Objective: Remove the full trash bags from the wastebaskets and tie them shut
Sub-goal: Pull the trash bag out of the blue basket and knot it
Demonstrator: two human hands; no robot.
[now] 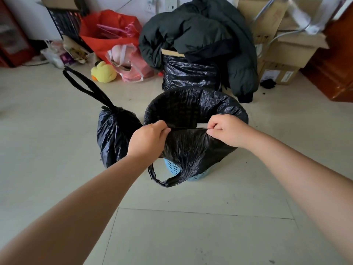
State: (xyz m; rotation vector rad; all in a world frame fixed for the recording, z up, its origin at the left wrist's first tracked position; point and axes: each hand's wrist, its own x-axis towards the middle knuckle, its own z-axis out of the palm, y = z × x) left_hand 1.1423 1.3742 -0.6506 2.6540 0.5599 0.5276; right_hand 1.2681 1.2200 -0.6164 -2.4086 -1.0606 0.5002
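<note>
A light blue perforated wastebasket (pixel 172 168) stands on the floor, lined with a black trash bag (pixel 193 148) whose edge is folded over the rim. My left hand (pixel 150 137) and my right hand (pixel 228 131) both pinch the near edge of this bag at the rim. One bag handle loop (pixel 154 176) hangs down the front of the basket. To the left stands a second black trash bag (pixel 114 134), knotted at the top, its long handles (pixel 84 86) sticking up to the left. It touches the basket's side.
Behind the basket stands another black-bagged bin (pixel 189 73) with a dark puffy jacket (pixel 200 35) draped on it. A yellow plush duck (pixel 103 72), pink and red bags (pixel 107 35) and cardboard boxes (pixel 280 52) line the wall. A wooden cabinet (pixel 332 64) is at right.
</note>
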